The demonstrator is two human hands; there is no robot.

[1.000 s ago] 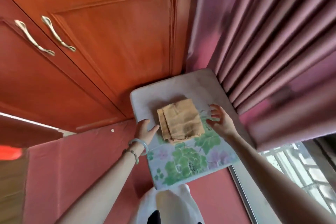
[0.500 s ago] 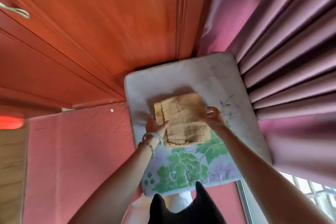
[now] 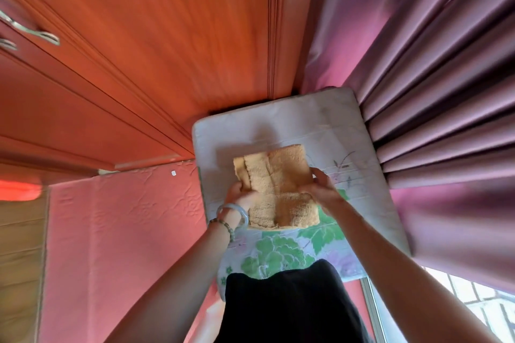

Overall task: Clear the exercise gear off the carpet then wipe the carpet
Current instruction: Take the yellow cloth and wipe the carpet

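We judge the wiping step is beginning: the folded tan cloth (image 3: pixel 278 181) sits on the flowered cushion (image 3: pixel 320 125) beside the curtain (image 3: pixel 432 92), with both hands closed on it; the left hand (image 3: pixel 241 198) curls round its left edge and the right hand (image 3: pixel 320 191) pinches its right edge; the next move calls for lifting it with the folds kept together and carrying it to the red carpet (image 3: pixel 117 231); no exercise gear shows there, though the black garment (image 3: pixel 287 303) and the frame edges hide much of it; the left fingers are blurred, and we cannot tell whether the cloth has left the cushion.
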